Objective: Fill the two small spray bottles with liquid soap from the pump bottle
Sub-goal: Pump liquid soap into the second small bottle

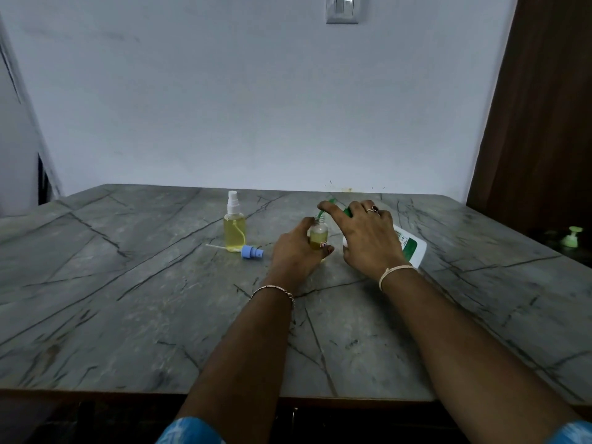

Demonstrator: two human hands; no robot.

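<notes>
My left hand (296, 251) grips a small clear spray bottle (318, 236) that stands uncapped on the table, partly filled with yellow liquid. My right hand (365, 233) holds the white pump bottle (411, 248), tilted toward the small bottle, with the index finger on the green pump head. The green nozzle (321, 215) points into the small bottle's mouth. To the left stands a second spray bottle (234, 227), full of yellow liquid, with a white sprayer cap on. A blue sprayer cap (251, 252) with its white tube lies on the table beside it.
The grey marble-pattern table (160, 315) runs to a pale wall at the back. A brown wooden panel (541, 123) stands at the right. A small green pump top (571, 237) shows in the dark area past the table's right edge.
</notes>
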